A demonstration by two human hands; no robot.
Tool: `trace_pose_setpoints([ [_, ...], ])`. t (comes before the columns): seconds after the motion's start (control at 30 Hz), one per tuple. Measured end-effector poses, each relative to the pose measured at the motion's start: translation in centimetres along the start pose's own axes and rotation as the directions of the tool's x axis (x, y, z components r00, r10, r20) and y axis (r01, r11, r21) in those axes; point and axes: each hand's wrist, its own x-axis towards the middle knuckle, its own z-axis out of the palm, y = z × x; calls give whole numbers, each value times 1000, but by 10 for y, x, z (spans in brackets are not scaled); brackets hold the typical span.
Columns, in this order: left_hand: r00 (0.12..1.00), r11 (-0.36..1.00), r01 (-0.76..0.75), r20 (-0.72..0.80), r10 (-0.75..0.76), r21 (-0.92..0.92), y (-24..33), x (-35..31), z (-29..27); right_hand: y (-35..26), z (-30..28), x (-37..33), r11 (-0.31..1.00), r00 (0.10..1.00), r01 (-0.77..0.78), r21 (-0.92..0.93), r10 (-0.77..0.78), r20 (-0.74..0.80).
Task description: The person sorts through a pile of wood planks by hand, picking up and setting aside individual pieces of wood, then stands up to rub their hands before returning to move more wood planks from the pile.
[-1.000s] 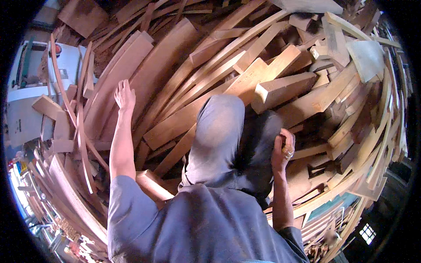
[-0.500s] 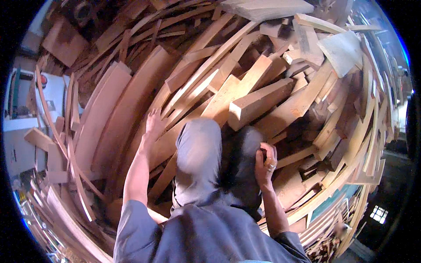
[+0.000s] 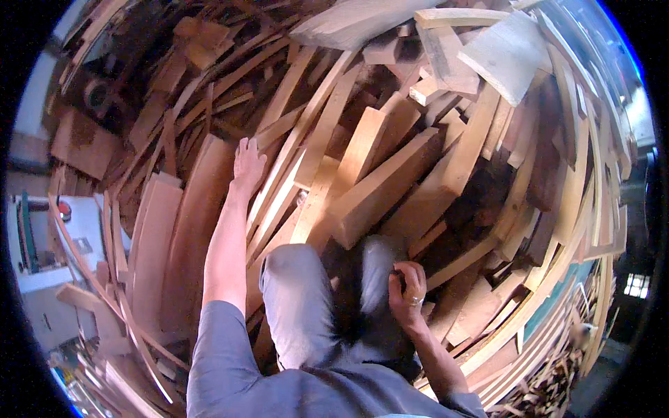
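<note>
My left arm reaches far forward, and my left hand [image 3: 249, 166] is open over the pile, its fingers stretched out. It appears to rest on or just above the lumber beside the upper end of a wide reddish plank [image 3: 198, 202]; contact is hard to make out. Beside my right knee [image 3: 382, 258], my right hand [image 3: 409, 292] is closed with bent fingers and a ring on one. A dark spot shows between its thumb and fingers; whether it holds anything is unclear. Ahead of my knees lie a thick squared beam [image 3: 383, 184] and a pale timber [image 3: 362, 143].
Loose boards and offcuts surround me, heaped at many angles. A broad pale board [image 3: 359, 24] lies across the far side, and a greyish flat piece [image 3: 507, 56] sits at far right. Thin curved strips [image 3: 83, 244] stand at left near a white machine [image 3: 59, 268].
My left hand has reached farther forward along the planks. The view has shifted, so the pile and my knees sit differently in it. My right hand stays by the right knee.
</note>
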Motion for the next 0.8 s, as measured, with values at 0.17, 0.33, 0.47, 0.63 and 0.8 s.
trace_pose_setpoints([
  [0.17, 995, 1000, 4, 101, -4, 4, -18, 47, 16, 0, 0, 0, 998, 999, -40, 54, 40, 1],
  [0.33, 999, 999, 44, 25, -44, 20, 15, 49, 14, 4, -4, 2, 993, 997, -80, 84, 79, 22],
  [0.47, 998, 997, -66, -11, 66, -49, 15, 48, -13, 5, 0, 6, 996, 998, -55, 66, 53, 34],
  [0.63, 715, 871, -181, -548, 435, 456, 47, 44, -60, -4, -1, 12, 999, 1000, 0, 48, 0, -5],
  [0.8, 936, 965, 78, 352, 16, -251, 70, -14, -2, -3, 1, 9, 998, 998, -64, 17, 64, 20],
])
